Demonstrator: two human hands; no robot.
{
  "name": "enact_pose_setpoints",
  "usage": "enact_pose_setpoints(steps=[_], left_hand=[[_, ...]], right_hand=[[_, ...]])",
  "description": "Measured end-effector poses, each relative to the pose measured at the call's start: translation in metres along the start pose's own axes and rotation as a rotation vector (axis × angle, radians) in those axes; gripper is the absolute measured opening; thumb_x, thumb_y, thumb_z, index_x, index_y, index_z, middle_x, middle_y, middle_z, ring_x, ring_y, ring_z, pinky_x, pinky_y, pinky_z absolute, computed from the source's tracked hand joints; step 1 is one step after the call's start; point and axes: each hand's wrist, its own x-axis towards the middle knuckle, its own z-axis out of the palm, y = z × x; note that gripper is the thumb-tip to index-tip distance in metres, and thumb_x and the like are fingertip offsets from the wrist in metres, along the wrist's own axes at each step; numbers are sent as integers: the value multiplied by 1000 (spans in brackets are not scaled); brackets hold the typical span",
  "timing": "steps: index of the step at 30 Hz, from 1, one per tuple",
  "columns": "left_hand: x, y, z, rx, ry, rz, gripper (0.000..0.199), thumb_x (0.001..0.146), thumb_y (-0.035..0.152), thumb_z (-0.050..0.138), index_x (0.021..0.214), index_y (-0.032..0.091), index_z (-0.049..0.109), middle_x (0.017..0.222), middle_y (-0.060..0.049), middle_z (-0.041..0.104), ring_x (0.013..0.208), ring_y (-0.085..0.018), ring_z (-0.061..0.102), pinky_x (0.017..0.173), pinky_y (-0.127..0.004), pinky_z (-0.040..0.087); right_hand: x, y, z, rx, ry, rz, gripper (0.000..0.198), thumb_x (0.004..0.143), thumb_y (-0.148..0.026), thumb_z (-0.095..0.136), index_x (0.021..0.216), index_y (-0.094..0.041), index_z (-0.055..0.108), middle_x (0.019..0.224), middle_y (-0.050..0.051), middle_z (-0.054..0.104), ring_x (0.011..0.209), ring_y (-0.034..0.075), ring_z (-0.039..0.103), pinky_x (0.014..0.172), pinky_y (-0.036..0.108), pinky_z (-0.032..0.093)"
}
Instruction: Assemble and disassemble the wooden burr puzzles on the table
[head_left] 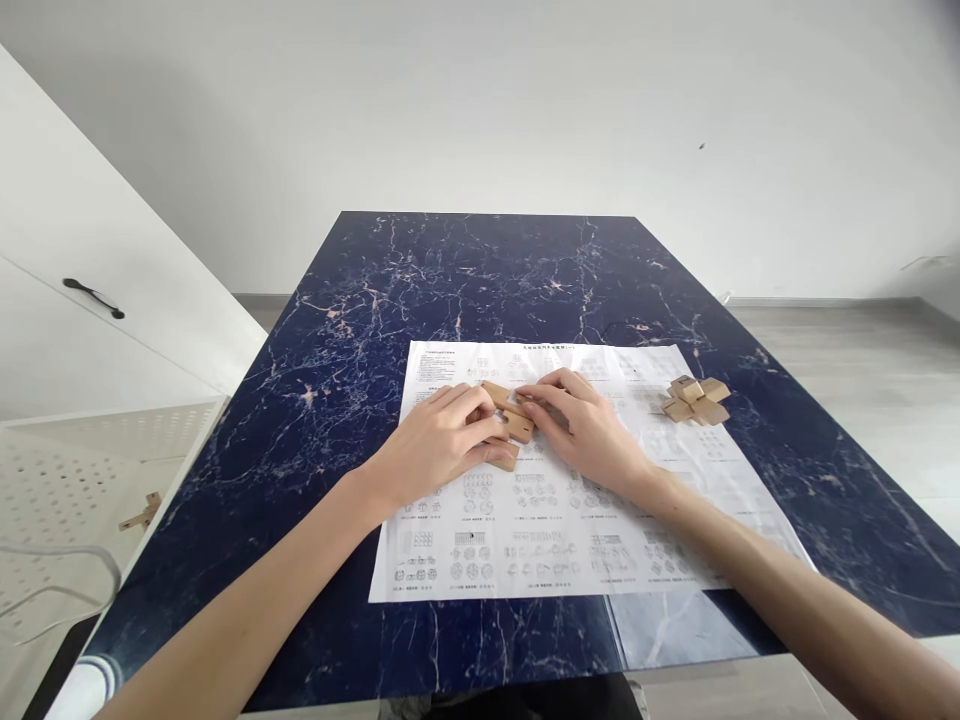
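Several notched wooden puzzle pieces lie close together over the printed sheet, between my two hands. My left hand has its fingers curled round the left ends of these pieces, thumb on the near side. At the upper right of the group, my right hand pinches the end of a long wooden piece with thumb and fingertips. My fingers hide parts of the pieces, so how they fit together is not clear. An assembled wooden burr puzzle rests to the right, on the sheet's right edge.
The sheet lies on a dark blue marbled table. To the left stand a white cabinet and a perforated white surface with a white cable and a small wooden cross-shaped piece.
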Motion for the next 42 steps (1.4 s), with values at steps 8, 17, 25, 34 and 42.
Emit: enact_pose_setpoints(steps=[8,17,25,34,42], left_hand=[[-3,1,3,-16,14,-60,38,107,51,63,129,20,60,127,-14,65,117,-31,64,102,-50,57],[3,21,11,-89,-93,23,47,108,50,61,146,21,60,158,-15,60,154,-36,49,131,-63,36],[2,14,14,-53,-54,-110,37,110,40,58,140,21,66,157,-12,62,156,-34,48,132,-64,35],[-4,-32,6,52,51,-311,33,109,37,56,135,19,67,150,-14,67,146,-34,57,127,-62,40],[-4,-43,3,133,88,-449,40,109,37,51,144,19,53,147,-16,68,139,-32,63,128,-62,37]], right_hand=[[-1,-7,-1,58,-47,-70,34,113,-28,46,133,-26,73,119,13,70,108,30,67,91,50,59],[-2,-14,-1,203,41,199,26,113,-36,46,127,-25,66,117,10,78,102,27,74,88,44,59],[-1,-17,-2,163,46,181,21,110,-36,53,124,-24,64,119,10,77,93,25,72,81,40,58],[-1,-15,-2,121,7,148,20,109,-36,54,120,-23,65,122,13,73,98,27,71,77,40,59],[-2,-13,-1,101,-23,117,18,109,-33,53,120,-24,64,126,13,71,101,27,70,80,41,59]])
